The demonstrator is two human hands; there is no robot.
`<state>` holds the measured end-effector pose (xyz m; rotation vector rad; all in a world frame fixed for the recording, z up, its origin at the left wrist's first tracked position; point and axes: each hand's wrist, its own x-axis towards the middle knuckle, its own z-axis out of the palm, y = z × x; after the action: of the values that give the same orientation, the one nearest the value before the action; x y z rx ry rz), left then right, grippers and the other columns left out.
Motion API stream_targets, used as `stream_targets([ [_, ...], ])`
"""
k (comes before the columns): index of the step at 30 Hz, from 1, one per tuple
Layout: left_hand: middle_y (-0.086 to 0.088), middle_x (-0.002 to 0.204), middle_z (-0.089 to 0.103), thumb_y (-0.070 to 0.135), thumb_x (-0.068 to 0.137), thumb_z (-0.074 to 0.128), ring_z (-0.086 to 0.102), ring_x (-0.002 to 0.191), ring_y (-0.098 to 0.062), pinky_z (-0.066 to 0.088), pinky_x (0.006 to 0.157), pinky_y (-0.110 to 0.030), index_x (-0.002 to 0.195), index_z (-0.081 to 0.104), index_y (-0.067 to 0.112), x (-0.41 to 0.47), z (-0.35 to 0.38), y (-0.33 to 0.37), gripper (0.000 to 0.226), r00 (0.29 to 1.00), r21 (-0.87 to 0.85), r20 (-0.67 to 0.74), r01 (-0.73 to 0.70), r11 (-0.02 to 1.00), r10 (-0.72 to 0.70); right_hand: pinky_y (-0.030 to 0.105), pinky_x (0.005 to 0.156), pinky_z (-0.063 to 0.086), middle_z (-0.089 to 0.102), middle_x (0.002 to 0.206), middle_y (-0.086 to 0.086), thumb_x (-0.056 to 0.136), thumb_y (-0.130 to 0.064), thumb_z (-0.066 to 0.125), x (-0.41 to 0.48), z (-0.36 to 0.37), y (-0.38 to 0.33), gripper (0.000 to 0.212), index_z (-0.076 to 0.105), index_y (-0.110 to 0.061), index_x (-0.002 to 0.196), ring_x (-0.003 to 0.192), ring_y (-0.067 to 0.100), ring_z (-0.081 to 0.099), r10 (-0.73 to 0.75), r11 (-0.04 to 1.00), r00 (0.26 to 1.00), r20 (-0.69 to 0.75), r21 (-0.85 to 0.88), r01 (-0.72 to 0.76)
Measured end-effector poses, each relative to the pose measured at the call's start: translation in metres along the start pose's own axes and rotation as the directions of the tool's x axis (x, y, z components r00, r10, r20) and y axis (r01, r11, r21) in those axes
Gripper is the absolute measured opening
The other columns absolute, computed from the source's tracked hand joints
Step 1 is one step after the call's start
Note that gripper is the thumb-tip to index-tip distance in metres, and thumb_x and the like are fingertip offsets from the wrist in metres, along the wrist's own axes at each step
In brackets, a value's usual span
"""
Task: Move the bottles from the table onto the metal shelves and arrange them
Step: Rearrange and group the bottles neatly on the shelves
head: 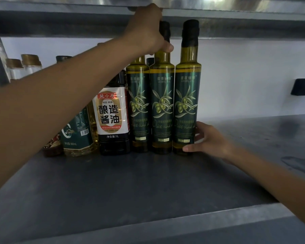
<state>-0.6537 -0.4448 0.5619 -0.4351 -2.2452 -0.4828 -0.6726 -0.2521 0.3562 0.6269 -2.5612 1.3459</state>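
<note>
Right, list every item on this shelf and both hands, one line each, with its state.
Left hand: gripping the neck of the middle olive oil bottle.
Right hand: fingers against the base of the right olive oil bottle.
Middle green glass olive oil bottle: upright, capped.
Right green glass olive oil bottle: upright, capped.
Left green glass olive oil bottle: upright, top hidden.
Dark soy sauce bottle with white label: upright.
Yellow oil bottle with green label: partly hidden behind the arm.
Grey metal shelf: bare in front.

Soy bottle [113, 113]: "酿造酱油", "1L".
</note>
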Motion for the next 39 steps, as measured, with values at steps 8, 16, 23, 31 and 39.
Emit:
stream_targets([
  [8, -0.015, 0.130, 0.052, 0.036, 0.080, 0.071, 0.058, 0.107, -0.033, 0.048, 0.084, -0.037, 0.132, 0.044, 0.008, -0.004, 0.002, -0.003, 0.064, 0.999, 0.146, 0.013, -0.048, 0.988, 0.047, 0.014, 0.071, 0.046, 0.062, 0.115, -0.002, 0.068, -0.013, 0.082, -0.003, -0.002, 0.000, 0.069, 0.049, -0.017, 0.128, 0.088, 0.005, 0.058, -0.023, 0.998, 1.000, 0.016, -0.059, 0.024],
  [16, -0.024, 0.128, 0.050, 0.020, 0.089, 0.061, 0.050, 0.114, -0.039, 0.048, 0.077, -0.047, 0.143, 0.028, 0.007, -0.061, 0.022, 0.012, 0.065, 0.976, 0.553, -0.128, -0.080, 0.829, 0.179, 0.024, 0.083, 0.044, 0.059, 0.111, -0.004, 0.077, -0.029, 0.075, -0.009, -0.003, 0.004, 0.063, 0.045, -0.019, 0.130, 0.095, 0.012, 0.057, -0.008, 0.982, 0.998, 0.068, -0.189, 0.021],
  [23, -0.007, 0.123, 0.048, 0.040, 0.092, 0.049, 0.047, 0.112, -0.023, 0.048, 0.071, -0.034, 0.126, 0.049, 0.016, -0.194, 0.066, 0.022, 0.041, 0.926, 0.421, 0.328, -0.321, 0.849, 0.187, 0.024, 0.082, 0.042, 0.060, 0.114, 0.004, 0.086, -0.035, 0.064, -0.030, -0.016, 0.008, 0.041, 0.057, -0.014, 0.121, 0.097, 0.014, 0.054, -0.066, 0.883, 0.988, 0.137, -0.454, 0.121],
  [31, 0.005, 0.131, 0.043, 0.050, 0.097, 0.033, 0.040, 0.123, -0.015, 0.045, 0.090, -0.036, 0.133, 0.041, 0.026, -0.207, 0.111, 0.099, 0.044, 0.818, 0.272, 0.573, -0.142, 0.952, -0.042, 0.040, 0.084, 0.048, 0.063, 0.105, -0.006, 0.088, -0.042, 0.057, -0.095, -0.089, 0.046, 0.021, 0.066, -0.027, 0.100, 0.100, 0.016, 0.055, -0.197, 0.754, 0.973, 0.122, -0.616, 0.230],
  [39, -0.002, 0.127, 0.049, 0.047, 0.097, 0.034, 0.046, 0.120, -0.024, 0.043, 0.089, -0.040, 0.127, 0.046, 0.021, -0.181, 0.210, 0.254, 0.041, 0.855, 0.113, 0.518, -0.111, 0.987, 0.037, 0.034, 0.076, 0.047, 0.061, 0.098, -0.004, 0.089, -0.040, 0.056, -0.177, -0.234, 0.133, 0.023, 0.066, -0.023, 0.101, 0.094, 0.017, 0.055, -0.076, 0.764, 0.985, -0.153, -0.644, -0.041],
])
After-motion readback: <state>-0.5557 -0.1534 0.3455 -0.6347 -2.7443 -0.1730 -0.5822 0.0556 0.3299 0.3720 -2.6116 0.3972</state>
